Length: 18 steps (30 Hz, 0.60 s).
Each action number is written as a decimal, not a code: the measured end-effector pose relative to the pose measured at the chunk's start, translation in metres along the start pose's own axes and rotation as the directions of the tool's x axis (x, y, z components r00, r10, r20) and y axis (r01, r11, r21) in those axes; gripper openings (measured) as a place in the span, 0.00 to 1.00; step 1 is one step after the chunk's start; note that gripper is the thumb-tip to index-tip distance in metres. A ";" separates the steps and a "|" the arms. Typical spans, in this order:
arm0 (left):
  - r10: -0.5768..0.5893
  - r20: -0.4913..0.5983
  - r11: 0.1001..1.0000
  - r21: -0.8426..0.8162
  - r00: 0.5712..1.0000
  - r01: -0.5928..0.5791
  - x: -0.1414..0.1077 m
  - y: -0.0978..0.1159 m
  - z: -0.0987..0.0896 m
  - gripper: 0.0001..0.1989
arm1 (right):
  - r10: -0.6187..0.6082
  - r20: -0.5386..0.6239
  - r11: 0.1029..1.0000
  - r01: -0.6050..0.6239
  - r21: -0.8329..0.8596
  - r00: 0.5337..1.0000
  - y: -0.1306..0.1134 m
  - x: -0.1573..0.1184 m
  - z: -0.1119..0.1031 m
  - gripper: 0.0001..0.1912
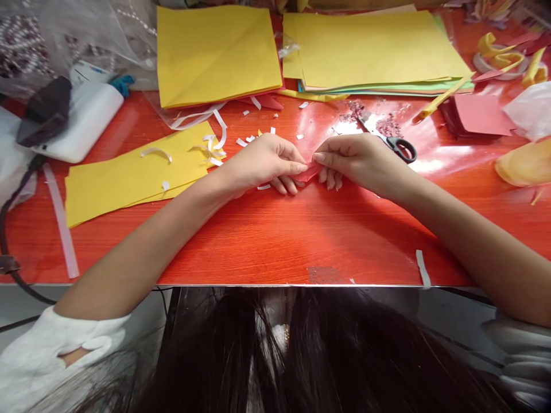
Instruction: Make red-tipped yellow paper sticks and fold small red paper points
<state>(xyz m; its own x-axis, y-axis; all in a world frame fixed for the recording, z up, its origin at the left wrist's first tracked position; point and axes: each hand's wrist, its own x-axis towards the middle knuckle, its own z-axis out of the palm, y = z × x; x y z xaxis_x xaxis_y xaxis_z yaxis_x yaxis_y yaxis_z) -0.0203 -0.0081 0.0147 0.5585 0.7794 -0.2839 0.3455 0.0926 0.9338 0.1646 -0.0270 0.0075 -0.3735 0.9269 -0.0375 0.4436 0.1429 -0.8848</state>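
Observation:
A small piece of folded red paper is pinched between my two hands, just above the middle of the red table. My left hand grips its left end between thumb and index finger. At the other end, my right hand pinches it the same way, with its lower fingers curled beneath. Part of the paper is hidden behind the fingertips. Scissors with black handles lie just behind my right hand, their blades partly covered. White paper scraps are scattered near my left hand.
Yellow paper strips lie at left, beside a white device with a black cable. Two stacks of yellow sheets, left and right, stand at the back. Red paper squares and a yellow cutter lie at right.

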 end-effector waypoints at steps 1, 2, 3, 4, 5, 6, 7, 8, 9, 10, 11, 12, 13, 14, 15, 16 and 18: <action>-0.010 0.006 1.000 -0.012 1.000 0.011 0.000 -0.001 -0.001 0.04 | 0.017 -0.010 0.997 -0.017 0.072 1.000 0.000 0.001 0.000 0.08; -0.017 0.001 1.000 -0.024 1.000 0.017 0.001 -0.001 -0.001 0.04 | 0.036 -0.024 0.988 -0.032 0.149 0.999 0.000 0.001 0.001 0.07; -0.018 -0.013 0.999 -0.038 1.000 0.018 0.001 -0.002 -0.001 0.04 | 0.057 -0.040 0.974 -0.047 0.221 0.998 0.000 0.002 0.001 0.06; -0.017 -0.032 0.998 -0.053 0.999 0.015 0.002 -0.003 0.000 0.05 | 0.078 -0.052 0.958 -0.061 0.281 0.996 0.000 0.002 0.002 0.06; -0.014 -0.052 0.998 -0.067 0.999 0.011 0.003 -0.004 0.001 0.05 | 0.100 -0.059 0.942 -0.075 0.327 0.993 0.001 0.003 0.002 0.08; -0.012 -0.067 0.997 -0.080 0.998 0.007 0.003 -0.005 0.001 0.05 | 0.121 -0.058 0.929 -0.092 0.358 0.991 0.001 0.003 0.002 0.09; -0.016 -0.074 0.996 -0.090 0.997 0.009 0.004 -0.005 0.002 0.05 | 0.139 -0.053 0.920 -0.109 0.376 0.989 0.001 0.003 0.003 0.10; -0.023 -0.073 0.995 -0.098 0.997 0.016 0.004 -0.005 0.003 0.05 | 0.152 -0.050 0.915 -0.122 0.385 0.987 0.002 0.003 0.003 0.10; -0.031 -0.067 0.994 -0.102 0.997 0.024 0.004 -0.005 0.004 0.05 | 0.159 -0.050 0.913 -0.128 0.388 0.986 0.002 0.003 0.003 0.10; -0.037 -0.056 0.994 -0.102 0.998 0.031 0.003 -0.004 0.004 0.05 | 0.161 -0.052 0.913 -0.129 0.388 0.986 0.002 0.003 0.003 0.10; -0.038 -0.042 0.995 -0.094 0.998 0.034 0.003 -0.003 0.004 0.05 | 0.160 -0.056 0.913 -0.126 0.388 0.986 0.003 0.003 0.004 0.10; -0.032 -0.030 0.997 -0.076 0.999 0.030 0.002 -0.001 0.004 0.05 | 0.156 -0.058 0.913 -0.122 0.388 0.986 0.003 0.003 0.004 0.09; -0.019 -0.020 0.999 -0.052 1.000 0.018 0.001 0.000 0.004 0.05 | 0.152 -0.056 0.913 -0.119 0.390 0.987 0.003 0.003 0.004 0.09; 0.000 -0.012 1.000 -0.024 1.000 0.000 0.000 0.000 0.003 0.05 | 0.149 -0.052 0.912 -0.117 0.393 0.987 0.002 0.003 0.004 0.09; 0.017 -0.006 1.000 0.003 1.000 -0.017 0.000 0.001 0.003 0.06 | 0.148 -0.049 0.911 -0.117 0.396 0.988 0.002 0.003 0.004 0.09; 0.029 -0.003 0.999 0.023 1.000 -0.029 -0.001 0.000 0.003 0.06 | 0.150 -0.046 0.908 -0.120 0.402 0.988 0.001 0.004 0.003 0.09; 0.041 0.001 0.998 0.038 0.999 -0.041 0.000 -0.001 0.002 0.07 | 0.164 -0.029 0.900 -0.138 0.414 0.986 0.000 0.004 0.003 0.10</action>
<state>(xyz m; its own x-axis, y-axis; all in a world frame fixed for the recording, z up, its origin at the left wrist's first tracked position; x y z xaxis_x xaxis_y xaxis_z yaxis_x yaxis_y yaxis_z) -0.0191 -0.0096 0.0137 0.5727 0.7820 -0.2459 0.3509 0.0372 0.9357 0.1608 -0.0243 0.0060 -0.2715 0.9475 -0.1689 0.1135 -0.1427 -0.9832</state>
